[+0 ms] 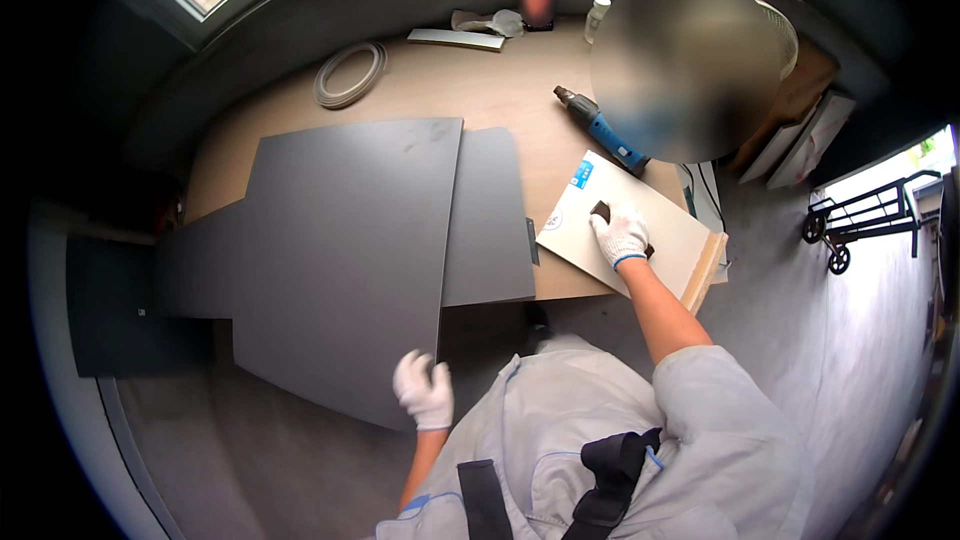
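My right hand (pixel 622 233), in a white knit glove with a blue cuff, is closed over a dark brown block (pixel 601 210). Only the block's ends show past the glove. Under it lies a white board (pixel 665 220) with a blue label and a raw, wood-coloured edge, at the table's right front. My left hand (pixel 424 392), also gloved in white, hangs by the near edge of a large dark grey panel (pixel 345 240). Its fingers and thumb are apart and slightly blurred, with nothing seen between them. Whether it touches the panel, I cannot tell.
Another grey panel (pixel 490 210) lies beneath the large one, which overhangs the wooden table (pixel 460 80). A blue heat gun (pixel 605 135) rests behind the white board. Farther back are coiled edging strip (pixel 350 75), a white strip (pixel 455 39) and a small bottle (pixel 597 18). A folding cart (pixel 865 215) stands right.
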A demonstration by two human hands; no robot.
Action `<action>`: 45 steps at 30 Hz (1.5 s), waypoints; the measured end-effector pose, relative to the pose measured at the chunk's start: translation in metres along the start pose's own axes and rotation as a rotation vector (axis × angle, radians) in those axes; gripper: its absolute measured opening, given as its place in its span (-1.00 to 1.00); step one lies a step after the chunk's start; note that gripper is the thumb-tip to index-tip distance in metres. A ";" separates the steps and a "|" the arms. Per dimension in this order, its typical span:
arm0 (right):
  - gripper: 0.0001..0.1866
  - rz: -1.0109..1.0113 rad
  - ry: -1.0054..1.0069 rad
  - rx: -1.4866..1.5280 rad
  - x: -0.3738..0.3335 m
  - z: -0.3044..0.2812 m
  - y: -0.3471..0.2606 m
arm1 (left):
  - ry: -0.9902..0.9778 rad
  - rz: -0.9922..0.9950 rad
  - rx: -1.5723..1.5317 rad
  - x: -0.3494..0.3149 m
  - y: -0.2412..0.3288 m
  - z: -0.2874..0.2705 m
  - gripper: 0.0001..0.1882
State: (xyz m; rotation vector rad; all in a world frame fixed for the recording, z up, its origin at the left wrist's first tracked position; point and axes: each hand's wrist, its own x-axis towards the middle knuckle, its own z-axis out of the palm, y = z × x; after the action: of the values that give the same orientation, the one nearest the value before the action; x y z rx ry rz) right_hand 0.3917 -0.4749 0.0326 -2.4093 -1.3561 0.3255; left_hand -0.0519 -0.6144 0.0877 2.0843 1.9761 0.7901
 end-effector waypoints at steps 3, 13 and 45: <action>-0.55 -0.119 0.077 -0.115 -0.009 0.000 -0.006 | -0.245 0.443 -0.175 0.053 0.057 0.056 -0.64; -0.48 -0.599 -0.058 0.049 -0.058 0.026 -0.080 | -0.345 0.437 0.091 0.090 0.113 0.162 -0.11; -0.53 -0.419 0.044 -0.316 -0.094 0.054 -0.069 | 0.342 -1.109 -0.423 -0.020 -0.175 -0.059 -0.04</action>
State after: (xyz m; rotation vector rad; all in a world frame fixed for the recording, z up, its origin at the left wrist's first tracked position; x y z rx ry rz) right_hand 0.2706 -0.5119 0.0147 -2.2623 -1.9629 -0.0572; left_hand -0.2334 -0.6284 0.0517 0.4557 2.3652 1.1414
